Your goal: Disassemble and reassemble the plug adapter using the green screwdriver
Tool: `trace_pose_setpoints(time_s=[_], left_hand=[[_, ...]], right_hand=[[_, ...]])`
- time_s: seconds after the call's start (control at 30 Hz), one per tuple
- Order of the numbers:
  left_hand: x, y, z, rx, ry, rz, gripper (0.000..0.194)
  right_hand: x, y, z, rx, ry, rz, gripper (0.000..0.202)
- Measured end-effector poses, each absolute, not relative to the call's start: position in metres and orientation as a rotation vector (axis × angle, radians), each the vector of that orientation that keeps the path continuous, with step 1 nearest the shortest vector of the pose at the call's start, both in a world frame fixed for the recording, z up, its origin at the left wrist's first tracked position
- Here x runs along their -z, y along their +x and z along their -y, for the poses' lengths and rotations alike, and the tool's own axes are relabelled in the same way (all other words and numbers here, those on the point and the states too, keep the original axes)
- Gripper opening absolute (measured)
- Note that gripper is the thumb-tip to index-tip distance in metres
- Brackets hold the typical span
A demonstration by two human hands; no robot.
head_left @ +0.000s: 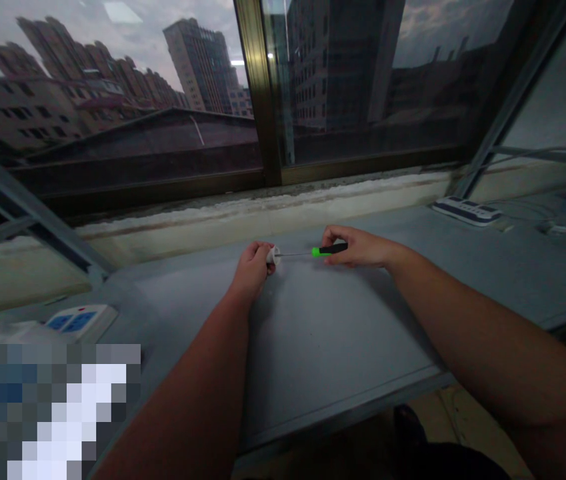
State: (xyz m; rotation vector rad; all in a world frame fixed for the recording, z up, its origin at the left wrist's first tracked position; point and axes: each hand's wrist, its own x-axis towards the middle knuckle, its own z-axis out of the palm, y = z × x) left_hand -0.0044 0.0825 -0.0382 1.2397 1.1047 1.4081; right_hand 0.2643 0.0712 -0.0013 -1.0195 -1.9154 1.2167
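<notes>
Screwdriver (317, 252) in the right hand (357, 245), from where I'm standing: it lies nearly level above the tabletop (323, 333), black and green handle toward the right, thin metal shaft pointing left. Thumb and fingers close narrowly around the handle. Across from it, the left hand (253, 263) pinches a small white round piece (276, 256), its open-looking face turned to the shaft. Tip and piece meet, or very nearly; whether the tip sits in a screw or slot is too small for me to tell.

To do this well, I'd say, the shaft should stay square to that white face, since a slanted tip would probably slip out and might catch the fingers just beside it. The left hand ought to grip firmly around the rim, fingertips behind the face, so the piece can't twist along with the blade. Light, steady pressure along the shaft, with the turn coming from the fingers on the handle, looks wiser than force from the wrist. Bracing the left hand against the tabletop would likely help too, and the dim light by the window (163, 100) calls for a careful look at the tip.
</notes>
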Motion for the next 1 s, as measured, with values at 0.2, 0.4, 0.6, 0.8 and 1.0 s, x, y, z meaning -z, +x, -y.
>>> trace_pose_setpoints(time_s=[0.2, 0.4, 0.6, 0.8, 1.0], left_hand=[[0.043, -0.006, -0.085, -1.415, 1.280, -1.120, 0.021], [0.043, -0.006, -0.086, -1.417, 1.277, -1.131, 0.022], [0.039, -0.004, -0.084, -1.397, 1.269, -1.126, 0.020], [0.038, -0.004, -0.083, -1.426, 1.245, -1.135, 0.020], [0.038, -0.004, -0.082, -1.406, 1.262, -1.140, 0.023]], right_hand=[[0.005, 0.258, -0.076, -1.326, -1.219, 1.676, 0.031], [0.005, 0.251, -0.071, -1.207, -1.372, 1.797, 0.033], [0.005, 0.266, -0.074, -1.201, -1.063, 1.893, 0.038], [0.012, 0.252, -0.078, -1.314, -1.356, 1.756, 0.033], [0.007, 0.250, -0.074, -1.198, -1.279, 1.799, 0.034]])
